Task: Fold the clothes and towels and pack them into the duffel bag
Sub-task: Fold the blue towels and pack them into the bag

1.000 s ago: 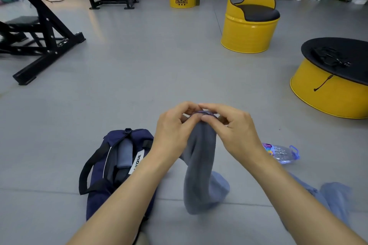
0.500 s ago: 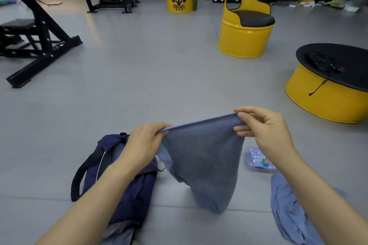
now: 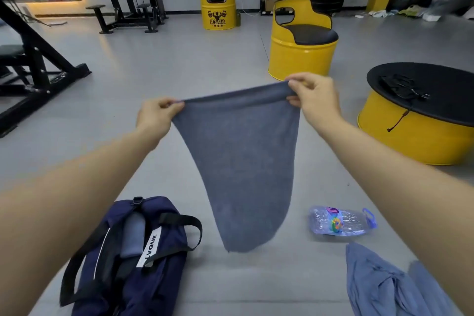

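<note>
A gym room with a pale grey floor (image 3: 179, 72), black weight frames at the upper left and yellow drum seats toward the upper right; low in the frame lie the things of the task. At the centre a grey-blue towel (image 3: 241, 161) hangs in the air, its top edge drawn taut between the two hands; the left hand (image 3: 156, 113) pinches the left corner between thumb and curled fingers, and the right hand (image 3: 313, 96) pinches the right corner the same way, somewhat higher in the frame, so that the edge slopes up to the right. From that edge the cloth tapers downward to a rounded tip that hangs clear of the floor, so its long axis runs top to bottom of the frame. The navy duffel bag (image 3: 154, 277) lies at the lower left, under the left forearm, its mouth open and a rolled grey-blue piece (image 3: 133, 236) already inside; its length runs roughly from the bottom edge up into the frame. The next fold, I judge, turns on this: the towel hangs just right of the bag, so once it is folded the left hand is the nearer to carry it down and left into the opening. A crumpled blue garment (image 3: 379, 287) waits at the lower right, unfolded; a plastic bottle (image 3: 341, 222) lies on its side just above it.
</note>
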{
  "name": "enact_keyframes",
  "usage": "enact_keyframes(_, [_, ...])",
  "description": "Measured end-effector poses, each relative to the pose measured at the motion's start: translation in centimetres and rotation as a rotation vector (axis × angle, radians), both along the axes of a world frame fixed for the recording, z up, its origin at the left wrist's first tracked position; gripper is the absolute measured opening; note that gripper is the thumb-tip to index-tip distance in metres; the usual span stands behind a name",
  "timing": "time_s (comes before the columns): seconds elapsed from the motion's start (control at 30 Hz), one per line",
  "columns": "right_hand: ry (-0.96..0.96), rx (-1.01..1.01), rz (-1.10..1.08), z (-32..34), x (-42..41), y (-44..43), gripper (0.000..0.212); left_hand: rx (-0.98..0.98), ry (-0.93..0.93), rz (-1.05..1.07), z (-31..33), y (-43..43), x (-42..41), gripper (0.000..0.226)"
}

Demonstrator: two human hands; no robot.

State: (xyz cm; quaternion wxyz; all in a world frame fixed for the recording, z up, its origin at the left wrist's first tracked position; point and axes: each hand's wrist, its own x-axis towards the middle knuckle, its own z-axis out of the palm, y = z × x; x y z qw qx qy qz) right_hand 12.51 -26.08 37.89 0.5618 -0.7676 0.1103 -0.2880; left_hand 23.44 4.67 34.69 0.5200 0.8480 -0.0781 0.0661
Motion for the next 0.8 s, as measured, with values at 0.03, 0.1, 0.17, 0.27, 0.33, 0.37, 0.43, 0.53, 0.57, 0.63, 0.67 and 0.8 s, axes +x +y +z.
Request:
enact_keyframes(0.03, [-0.031, -0.011, -0.003, 1.4, 0.2, -0.4, 0.014, -0.015, -0.038, 0.001, 1.6, -0.5, 0.3, 0.008])
enact_keyframes(0.1, [-0.083, -0.03, -0.005, 3.7, 0.1, -1.3, 0.014, -0.069, -0.081, -0.009, 4.7, -1.0, 0.3, 0.013])
enact_keyframes(0.17, [-0.107, -0.04, 0.007, 5.1, -0.7, -2.1, 0.014, -0.135, -0.097, -0.054, 6.7, -1.0, -0.3, 0.014])
enact_keyframes(0.27, [-0.101, -0.036, 0.035, 5.2, -2.7, -2.6, 0.015, -0.139, -0.117, -0.116, 7.6, -0.8, -2.3, 0.011])
enact_keyframes(0.33, [-0.073, -0.025, 0.05, 4.0, -4.3, -2.5, 0.016, -0.076, -0.12, -0.135, 6.8, -0.2, -3.6, 0.008])
enact_keyframes(0.37, [-0.053, -0.018, 0.059, 3.0, -5.1, -2.4, 0.017, -0.032, -0.112, -0.138, 6.1, 0.2, -4.4, 0.008])
enact_keyframes(0.43, [0.002, 0.006, 0.095, 0.1, -6.7, -2.2, 0.014, 0.059, -0.084, -0.151, 4.1, 1.2, -5.9, 0.011])
enact_keyframes(0.53, [0.131, 0.048, 0.161, -6.4, -9.0, -2.1, 0.012, 0.181, -0.021, -0.205, -0.8, 2.8, -7.9, 0.013])
enact_keyframes(0.57, [0.178, 0.071, 0.171, -8.9, -9.8, -2.0, 0.013, 0.238, 0.006, -0.221, -2.9, 3.2, -8.4, 0.012])
enact_keyframes(0.63, [0.26, 0.131, 0.164, -13.9, -11.3, -1.8, 0.012, 0.364, 0.072, -0.252, -7.6, 3.8, -9.7, 0.01])
enact_keyframes(0.67, [0.295, 0.162, 0.154, -16.5, -12.0, -1.5, 0.012, 0.417, 0.102, -0.271, -10.3, 3.9, -10.5, 0.01])
enact_keyframes(0.8, [0.448, 0.211, 0.111, -27.2, -14.3, -0.4, 0.016, 0.489, 0.264, -0.321, -21.0, 5.1, -13.5, 0.011])
